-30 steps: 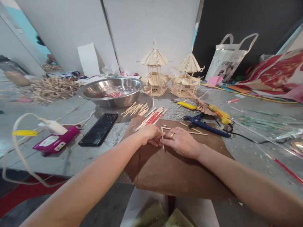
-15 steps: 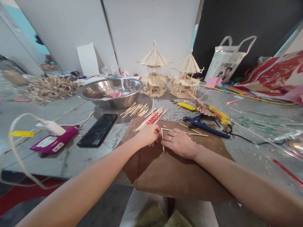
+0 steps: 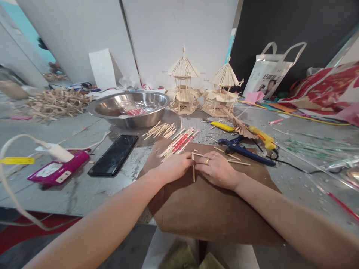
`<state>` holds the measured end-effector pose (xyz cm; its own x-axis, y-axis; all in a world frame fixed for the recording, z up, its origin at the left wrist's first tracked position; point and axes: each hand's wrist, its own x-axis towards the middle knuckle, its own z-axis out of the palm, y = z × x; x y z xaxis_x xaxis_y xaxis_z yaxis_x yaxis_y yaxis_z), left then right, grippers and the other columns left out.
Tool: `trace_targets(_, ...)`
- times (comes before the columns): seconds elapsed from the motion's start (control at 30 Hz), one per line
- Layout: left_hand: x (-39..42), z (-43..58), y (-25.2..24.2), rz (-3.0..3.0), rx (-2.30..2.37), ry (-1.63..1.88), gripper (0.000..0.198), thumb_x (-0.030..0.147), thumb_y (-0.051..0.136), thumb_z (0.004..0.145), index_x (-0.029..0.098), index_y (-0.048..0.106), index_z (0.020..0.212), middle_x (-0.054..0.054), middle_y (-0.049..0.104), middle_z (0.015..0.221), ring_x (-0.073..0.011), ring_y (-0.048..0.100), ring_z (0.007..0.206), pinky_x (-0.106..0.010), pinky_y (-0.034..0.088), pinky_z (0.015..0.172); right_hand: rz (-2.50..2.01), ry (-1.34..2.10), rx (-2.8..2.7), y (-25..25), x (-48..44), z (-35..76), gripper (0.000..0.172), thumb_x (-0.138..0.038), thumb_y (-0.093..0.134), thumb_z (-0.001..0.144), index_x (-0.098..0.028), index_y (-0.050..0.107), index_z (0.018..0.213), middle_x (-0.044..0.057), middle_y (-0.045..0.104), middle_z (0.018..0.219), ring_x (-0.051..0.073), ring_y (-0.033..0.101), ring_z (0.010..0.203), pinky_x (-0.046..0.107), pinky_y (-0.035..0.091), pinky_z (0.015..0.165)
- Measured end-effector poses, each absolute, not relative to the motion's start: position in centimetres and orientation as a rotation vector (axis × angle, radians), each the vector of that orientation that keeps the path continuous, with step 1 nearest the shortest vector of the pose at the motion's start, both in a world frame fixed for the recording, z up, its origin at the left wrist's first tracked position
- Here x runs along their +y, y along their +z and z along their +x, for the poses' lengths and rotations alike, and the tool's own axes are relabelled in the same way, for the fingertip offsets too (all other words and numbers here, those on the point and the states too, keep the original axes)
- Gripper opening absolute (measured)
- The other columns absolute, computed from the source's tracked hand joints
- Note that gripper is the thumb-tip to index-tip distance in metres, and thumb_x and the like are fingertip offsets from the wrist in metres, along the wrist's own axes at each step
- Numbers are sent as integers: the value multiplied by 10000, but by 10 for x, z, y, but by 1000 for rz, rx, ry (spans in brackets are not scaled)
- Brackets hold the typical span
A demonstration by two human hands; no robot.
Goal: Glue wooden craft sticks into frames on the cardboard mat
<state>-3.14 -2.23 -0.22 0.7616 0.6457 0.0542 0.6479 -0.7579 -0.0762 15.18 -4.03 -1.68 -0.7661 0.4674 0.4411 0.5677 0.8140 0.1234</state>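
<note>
Two thin wooden sticks meet at a corner on the brown board; one upright stick (image 3: 193, 176) points toward me and the other runs right, partly under my fingers. My left hand (image 3: 177, 166) is closed, with its fingertips against the left side of the upright stick near the corner. From the right, my right hand (image 3: 217, 170), with a gold ring, pinches the same corner, its fingers bent over the sticks. The thumbs are largely hidden. Just beyond lie red-marked sticks (image 3: 182, 141) and a pile of plain sticks (image 3: 161, 130).
Two stick pagodas (image 3: 183, 87) stand at the back, beside a steel basin (image 3: 112, 116). Right of the board (image 3: 218, 220) lie blue cutters (image 3: 244, 149), a yellow glue gun (image 3: 262, 137) and a yellow knife (image 3: 222, 126). A phone (image 3: 113, 156) and purple power strip (image 3: 60, 170) are left.
My left hand has gone from a raised pinch to lying lower and flatter against the stick. My right hand has shifted slightly right, its fingers still at the corner.
</note>
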Motion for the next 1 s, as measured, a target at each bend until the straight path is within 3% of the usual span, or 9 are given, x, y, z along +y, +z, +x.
trace_targets(0.3, -19, -34, -6, -2911, -1074, -96, 287, 160, 352, 808, 248, 569, 975, -20, 537, 873, -121, 543, 743, -224, 410, 612, -1413, -211, -2435, -21, -26, 159, 230, -220, 381, 826, -217, 603, 884, 22, 616, 866, 167, 470, 827, 276, 295, 670)
trace_targets(0.63, -23, -32, -4, -2874, -1134, -42, 299, 169, 344, 806, 256, 564, 990, -16, 537, 886, -123, 546, 695, -228, 403, 576, -1409, -169, -2450, -22, -23, 161, 260, -217, 364, 834, -239, 621, 861, 13, 620, 872, 166, 469, 828, 274, 284, 670)
trace_targets(1.0, -19, -32, -4, -2950, -1138, -85, 311, 169, 327, 813, 242, 575, 986, -25, 534, 884, -123, 540, 753, -234, 412, 649, -1411, -101, -2443, -21, -21, 162, 249, -218, 382, 826, -240, 628, 861, 10, 624, 872, 160, 473, 832, 265, 279, 673)
